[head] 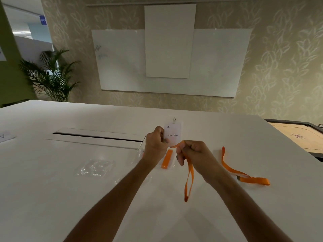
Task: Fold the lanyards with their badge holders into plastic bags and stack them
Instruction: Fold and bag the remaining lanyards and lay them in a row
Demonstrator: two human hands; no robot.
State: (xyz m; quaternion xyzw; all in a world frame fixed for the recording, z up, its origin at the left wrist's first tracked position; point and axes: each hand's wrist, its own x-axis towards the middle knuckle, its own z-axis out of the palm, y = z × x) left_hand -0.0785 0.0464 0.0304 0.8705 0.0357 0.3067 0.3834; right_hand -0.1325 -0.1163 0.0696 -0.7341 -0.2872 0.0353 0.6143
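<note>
A broad white table [87, 198] is filling the lower half of the view, with a long dark cable slot [97, 135] running across its left middle part. On the patterned wall behind it, a wide white glass board [120, 67] is hanging with a taller white panel [169, 41] overlapping its centre, and a green potted palm [50, 77] is standing at the far left. A wooden carrom board with a dark frame [297, 135] is sitting just off the table's right edge. Two bare forearms are reaching in from the bottom edge toward the middle of the table. The left hand [156, 142] is pinching the lower left side of a clear plastic badge holder with a white name card [173, 133], holding it upright above the table with its metal ring at the top. The right hand [194, 152] is curling its fingers around an orange fabric lanyard [189, 179], whose loop is hanging down from the fist toward the tabletop. A second orange lanyard [244, 175] is lying loose on the table to the right, well apart from the hands. A pile of clear plastic bags [95, 168] is lying on the table to the left of the forearms. A bagged, folded orange lanyard [167, 159] is lying flat between the two wrists.
</note>
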